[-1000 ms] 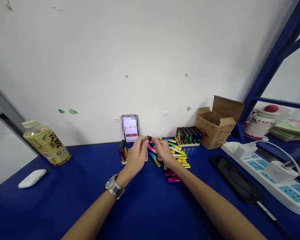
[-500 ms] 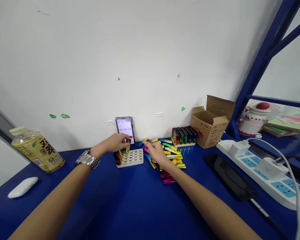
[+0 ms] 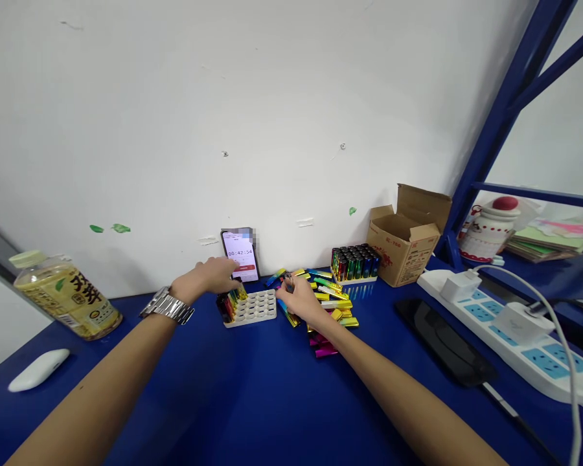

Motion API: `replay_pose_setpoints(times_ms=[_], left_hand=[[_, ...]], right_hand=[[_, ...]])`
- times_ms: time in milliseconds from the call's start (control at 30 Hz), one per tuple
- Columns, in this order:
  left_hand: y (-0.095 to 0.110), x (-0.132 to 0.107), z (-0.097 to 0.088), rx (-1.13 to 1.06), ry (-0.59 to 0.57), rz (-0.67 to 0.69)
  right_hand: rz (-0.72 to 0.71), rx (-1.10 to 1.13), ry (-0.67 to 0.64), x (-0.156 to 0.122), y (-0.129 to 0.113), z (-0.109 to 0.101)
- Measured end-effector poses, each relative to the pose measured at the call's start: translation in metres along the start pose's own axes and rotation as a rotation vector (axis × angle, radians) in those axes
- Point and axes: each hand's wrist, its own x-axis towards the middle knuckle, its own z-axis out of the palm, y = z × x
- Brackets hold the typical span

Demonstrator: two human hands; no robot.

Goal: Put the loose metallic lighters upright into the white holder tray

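Observation:
My left hand (image 3: pixel 212 276), with a metal watch on its wrist, hovers over the back left of a white tray with round holes (image 3: pixel 258 307); several shiny lighters (image 3: pixel 230 301) stand in its left rows. The fingers curl downward above those lighters; I cannot make out whether they hold one. My right hand (image 3: pixel 298 296) rests on a loose pile of coloured metallic lighters (image 3: pixel 331 304) and pinches one lighter at its dark top. A second tray full of upright lighters (image 3: pixel 354 262) stands behind the pile.
A phone showing a timer (image 3: pixel 240 254) leans on the wall. A bottle (image 3: pixel 63 294) and white mouse (image 3: pixel 37 369) lie left. An open cardboard box (image 3: pixel 408 236), a black phone (image 3: pixel 442 343), a white power strip (image 3: pixel 505 323) and blue shelving (image 3: pixel 510 110) are right.
My left hand moved left from the pile to the white tray's lighter rows. My right hand stayed at the pile and closed on another lighter. The camera shifted slightly right.

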Motion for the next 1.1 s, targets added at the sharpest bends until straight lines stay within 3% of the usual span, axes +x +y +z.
replay_pose_setpoints(times_ms=[100, 200, 300, 500, 700, 933, 1100], left_hand=[[0.021, -0.005, -0.009, -0.13, 0.082, 0.146], [0.045, -0.01, -0.015, -0.33, 0.073, 0.235], [0.063, -0.012, -0.013, -0.37, 0.006, 0.304], [0.077, -0.015, -0.002, -0.495, 0.016, 0.308], [0.069, -0.017, -0.008, -0.403, 0.038, 0.293], [0.034, -0.013, -0.027, -0.252, 0.064, 0.173], [0.018, -0.011, -0.014, -0.142, 0.044, 0.139]], right_hand=[[0.017, 0.035, -0.035, 0.0, -0.001, 0.001], [0.009, 0.071, -0.107, -0.002, -0.003, 0.002], [-0.012, 0.086, -0.178, -0.004, -0.004, 0.002], [-0.075, 0.059, -0.18, -0.006, -0.005, 0.001], [-0.181, 0.047, -0.247, -0.01, -0.01, -0.001], [-0.14, -0.102, -0.031, -0.004, -0.004, 0.0], [-0.125, -0.326, -0.014, -0.002, -0.001, 0.001]])
